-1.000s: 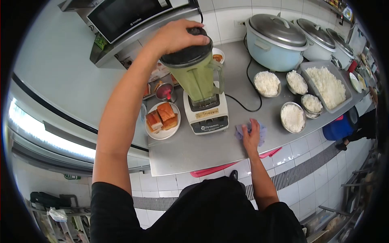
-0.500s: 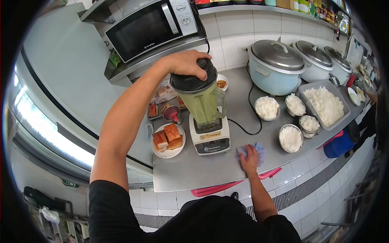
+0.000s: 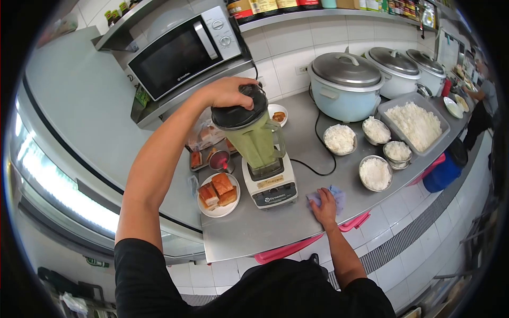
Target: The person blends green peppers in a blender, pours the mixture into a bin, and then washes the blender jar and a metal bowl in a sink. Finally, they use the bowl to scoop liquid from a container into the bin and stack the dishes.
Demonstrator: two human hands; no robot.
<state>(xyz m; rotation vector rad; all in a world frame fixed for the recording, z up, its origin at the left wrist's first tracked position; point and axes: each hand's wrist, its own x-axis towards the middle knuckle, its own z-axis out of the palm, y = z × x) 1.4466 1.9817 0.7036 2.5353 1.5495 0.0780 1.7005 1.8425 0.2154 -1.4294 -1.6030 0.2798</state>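
Observation:
My left hand [image 3: 231, 93] rests over the black blender lid [image 3: 233, 118], its thumb and fingers curled around the top. Below the lid, the clear blender jar [image 3: 253, 144] holds a pale green mixture and stands on its white base [image 3: 271, 186]. My right hand [image 3: 324, 209] lies on the counter just right of the base, its fingers on a crumpled bluish-purple cloth [image 3: 338, 200]. Left of the base, a white plate [image 3: 216, 213] carries several browned slabs of what looks like meat. A metal cup [image 3: 219, 160] with something red in it stands behind that plate.
Several bowls of white rice [image 3: 375, 174] and a grey tub of rice [image 3: 444, 127] stand to the right. Large rice cookers [image 3: 344, 95] line the wall. A microwave [image 3: 175, 58] sits on a shelf at upper left. A black cord [image 3: 322, 172] crosses the counter [image 3: 249, 233]. Another person [image 3: 485, 100] stands far right.
The camera view has tilted and shifted a little, bringing more of the shelves and the other person into sight. Both hands keep their places on the lid and the cloth.

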